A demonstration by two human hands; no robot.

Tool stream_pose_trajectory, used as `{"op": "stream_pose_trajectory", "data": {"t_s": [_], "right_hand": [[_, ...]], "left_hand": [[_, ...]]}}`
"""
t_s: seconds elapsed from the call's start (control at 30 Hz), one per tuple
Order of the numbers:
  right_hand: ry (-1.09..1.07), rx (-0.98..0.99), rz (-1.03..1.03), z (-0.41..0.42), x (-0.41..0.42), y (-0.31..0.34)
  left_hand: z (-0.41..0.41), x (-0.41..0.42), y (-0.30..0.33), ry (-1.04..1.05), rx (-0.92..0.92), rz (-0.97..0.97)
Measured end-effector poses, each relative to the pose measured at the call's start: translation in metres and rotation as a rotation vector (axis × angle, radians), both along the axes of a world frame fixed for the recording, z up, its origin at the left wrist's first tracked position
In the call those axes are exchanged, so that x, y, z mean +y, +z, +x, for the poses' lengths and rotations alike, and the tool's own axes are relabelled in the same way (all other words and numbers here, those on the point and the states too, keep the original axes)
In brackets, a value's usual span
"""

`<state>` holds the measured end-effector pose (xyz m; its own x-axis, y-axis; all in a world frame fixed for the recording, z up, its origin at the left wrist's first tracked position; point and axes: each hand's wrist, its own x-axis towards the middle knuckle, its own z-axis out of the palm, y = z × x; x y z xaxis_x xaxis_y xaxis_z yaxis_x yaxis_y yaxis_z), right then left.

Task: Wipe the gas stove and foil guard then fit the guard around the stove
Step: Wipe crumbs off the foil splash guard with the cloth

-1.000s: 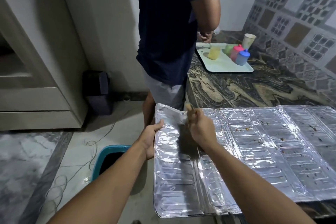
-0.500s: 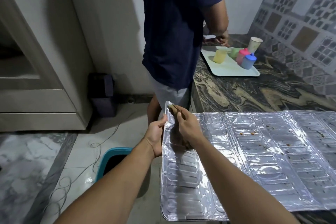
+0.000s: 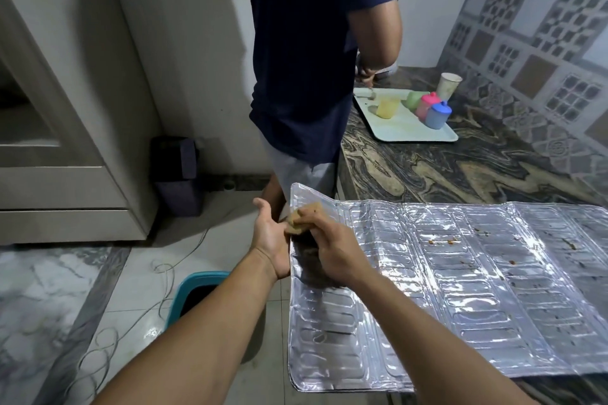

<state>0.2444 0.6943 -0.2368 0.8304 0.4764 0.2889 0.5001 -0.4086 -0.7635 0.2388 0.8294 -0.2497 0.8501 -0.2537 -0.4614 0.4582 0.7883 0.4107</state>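
A silver foil guard (image 3: 444,289) lies flat on the dark patterned counter, its left panel hanging past the counter edge. Brown crumbs dot its right part. My right hand (image 3: 329,243) presses a tan sponge (image 3: 304,215) against the guard's upper left corner. My left hand (image 3: 269,240) is at the guard's left edge beside the sponge, palm up, fingers apart, supporting the overhanging panel. No gas stove is in view.
Another person (image 3: 306,52) in a dark blue shirt stands close behind the guard's left end. A white tray (image 3: 411,131) with coloured cups and a paper cup (image 3: 448,85) sits on the counter (image 3: 460,171). A teal bin (image 3: 197,293) and loose wire lie on the floor.
My right hand slid the sponge up and left to the guard's corner. My left hand moved up along the left edge and opened. The other person's hand shifted over the tray.
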Motion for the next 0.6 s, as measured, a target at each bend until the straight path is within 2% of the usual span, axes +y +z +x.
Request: {"op": "stream_pose_trajectory", "data": {"t_s": [0.17, 0.37, 0.47, 0.53, 0.6], "right_hand": [[0.056, 0.279, -0.085, -0.021, -0.030, -0.011], [-0.388, 0.227, -0.062, 0.024, -0.042, -0.001], [-0.302, 0.314, -0.178, 0.019, -0.031, -0.014], [-0.251, 0.286, -0.279, 0.001, -0.027, -0.025], [-0.246, 0.271, -0.244, -0.021, -0.030, -0.031]], "left_hand": [[-0.004, 0.001, -0.005, -0.066, -0.011, -0.026], [-0.005, -0.009, 0.001, -0.050, -0.037, 0.210], [-0.004, -0.014, 0.003, -0.044, 0.003, 0.293], [-0.003, -0.017, 0.003, -0.061, 0.039, 0.303], [-0.003, -0.016, -0.001, -0.048, 0.071, 0.313]]}}
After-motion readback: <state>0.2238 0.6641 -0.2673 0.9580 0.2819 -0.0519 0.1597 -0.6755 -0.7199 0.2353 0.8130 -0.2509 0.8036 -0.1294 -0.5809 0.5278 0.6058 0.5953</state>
